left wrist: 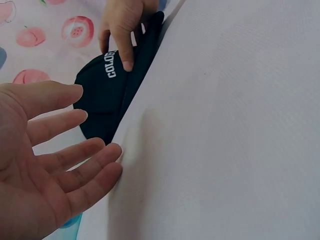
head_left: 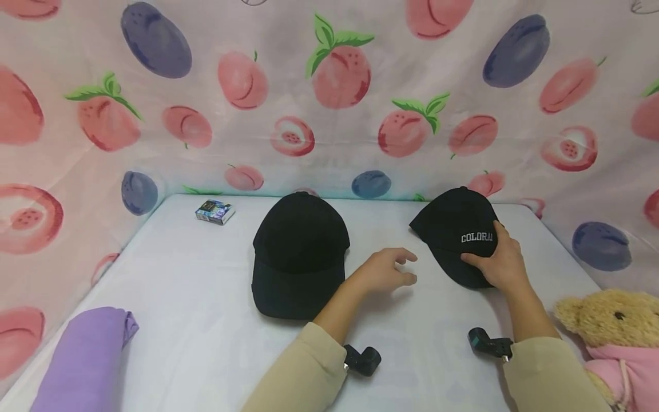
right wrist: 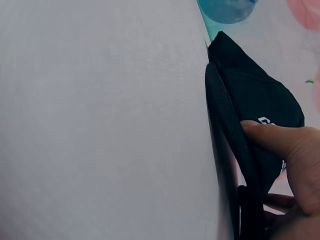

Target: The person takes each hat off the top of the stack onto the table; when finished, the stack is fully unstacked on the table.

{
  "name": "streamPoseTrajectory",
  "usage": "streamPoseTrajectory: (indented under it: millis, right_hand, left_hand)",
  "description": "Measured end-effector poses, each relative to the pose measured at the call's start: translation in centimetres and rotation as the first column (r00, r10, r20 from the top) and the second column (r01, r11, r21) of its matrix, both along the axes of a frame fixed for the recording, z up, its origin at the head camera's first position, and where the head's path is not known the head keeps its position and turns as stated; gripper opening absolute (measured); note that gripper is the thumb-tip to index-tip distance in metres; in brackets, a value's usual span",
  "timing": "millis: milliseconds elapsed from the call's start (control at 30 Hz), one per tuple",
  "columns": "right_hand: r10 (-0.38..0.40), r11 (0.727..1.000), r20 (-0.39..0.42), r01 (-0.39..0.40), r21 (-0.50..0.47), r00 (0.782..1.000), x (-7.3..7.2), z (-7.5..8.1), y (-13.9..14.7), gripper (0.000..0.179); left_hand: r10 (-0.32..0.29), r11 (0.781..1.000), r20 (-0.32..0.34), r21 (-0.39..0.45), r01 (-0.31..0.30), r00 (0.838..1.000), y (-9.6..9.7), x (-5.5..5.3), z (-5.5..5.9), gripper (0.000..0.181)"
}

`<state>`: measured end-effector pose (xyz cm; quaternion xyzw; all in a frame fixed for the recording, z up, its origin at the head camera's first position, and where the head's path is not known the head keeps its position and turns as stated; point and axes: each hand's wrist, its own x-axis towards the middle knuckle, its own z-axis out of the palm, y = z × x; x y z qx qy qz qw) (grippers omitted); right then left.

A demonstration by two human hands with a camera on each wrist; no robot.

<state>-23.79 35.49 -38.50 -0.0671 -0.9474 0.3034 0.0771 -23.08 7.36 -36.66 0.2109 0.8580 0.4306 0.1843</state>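
Right hand (head_left: 507, 268) grips the lettered black cap (head_left: 453, 220) at its side, thumb across the front near the brim, other fingers partly hidden behind. That cap is at the right rear of the white tabletop (head_left: 190, 320); whether it is lifted clear, I cannot tell. It should prove light, its crown soft enough to dent, its brim stiffer, so the seam between them looks the surest hold; the fabric seems unlikely to slip. The right forearm slants up and leftward. Left hand (head_left: 383, 272) hovers between the caps, fingers spread, holding nothing, its forearm angled up rightward beside the plain black cap (head_left: 300, 246). Farther out are a small box (head_left: 215, 212) at rear left, a purple cloth (head_left: 82, 360) front left and a teddy bear (head_left: 623, 326) front right.
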Motion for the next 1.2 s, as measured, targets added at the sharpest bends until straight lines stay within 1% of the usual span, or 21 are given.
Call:
streamPoseTrajectory:
  millis: [167, 233, 333, 500, 633, 733, 833, 933, 1033, 1067, 1200]
  right_hand:
    - [-0.031, 0.999, 0.029, 0.032, -0.005, 0.999, -0.2, -0.1, 0.5, 0.105]
    - [-0.038, 0.999, 0.035, 0.038, -0.006, 0.999, -0.3, -0.1, 0.7, 0.104]
    - [-0.049, 0.999, 0.033, 0.049, -0.01, 0.998, -0.5, -0.1, 1.0, 0.103]
    - [-0.081, 0.996, 0.03, 0.081, -0.023, 0.996, -0.8, 0.0, 1.2, 0.101]
    - [-0.134, 0.991, 0.046, 0.135, -0.004, 0.99, -0.7, 0.0, 1.5, 0.099]
    - [-0.173, 0.985, 0.055, 0.172, 0.017, 0.983, -0.6, 0.1, 1.7, 0.096]
    - [-0.192, 0.981, 0.057, 0.191, 0.03, 0.98, -0.6, 0.2, 1.8, 0.093]
    - [-0.191, 0.981, 0.059, 0.189, 0.036, 0.98, -0.7, 0.2, 1.8, 0.092]
    - [-0.204, 0.979, 0.069, 0.201, 0.041, 0.977, -0.8, 0.2, 1.9, 0.091]
    - [-0.212, 0.977, 0.074, 0.209, 0.044, 0.974, -0.8, 0.2, 1.9, 0.091]
    - [-0.247, 0.968, 0.1, 0.242, 0.063, 0.964, -0.9, 0.1, 2.4, 0.091]
  left_hand:
    - [-0.019, 0.999, 0.014, 0.031, 0.018, 1.0, -0.5, 0.6, 0.2, 0.043]
    - [-0.037, 0.998, 0.022, 0.05, 0.036, 0.999, -0.7, 0.8, 0.2, 0.044]
    - [-0.06, 0.996, 0.034, 0.074, 0.057, 0.998, -1.1, 1.2, 0.0, 0.044]
    - [-0.078, 0.993, 0.038, 0.094, 0.074, 0.996, -1.4, 1.6, 0.0, 0.044]
    - [-0.092, 0.992, 0.045, 0.095, 0.088, 0.995, -1.7, 1.9, 0.4, 0.045]
    - [-0.096, 0.99, 0.043, 0.104, 0.091, 0.994, -2.2, 2.2, 0.9, 0.045]
    - [-0.101, 0.986, 0.025, 0.133, 0.097, 0.995, -3.0, 2.5, 1.6, 0.044]
    - [-0.118, 0.979, -0.027, 0.166, 0.121, 0.993, -3.8, 2.7, 2.2, 0.043]
    - [-0.131, 0.971, -0.09, 0.188, 0.146, 0.987, -4.6, 2.8, 3.0, 0.044]
    - [-0.129, 0.97, -0.108, 0.193, 0.148, 0.986, -5.0, 2.9, 3.3, 0.045]
    - [-0.102, 0.962, -0.139, 0.237, 0.133, 0.985, -6.6, 3.0, 4.7, 0.048]
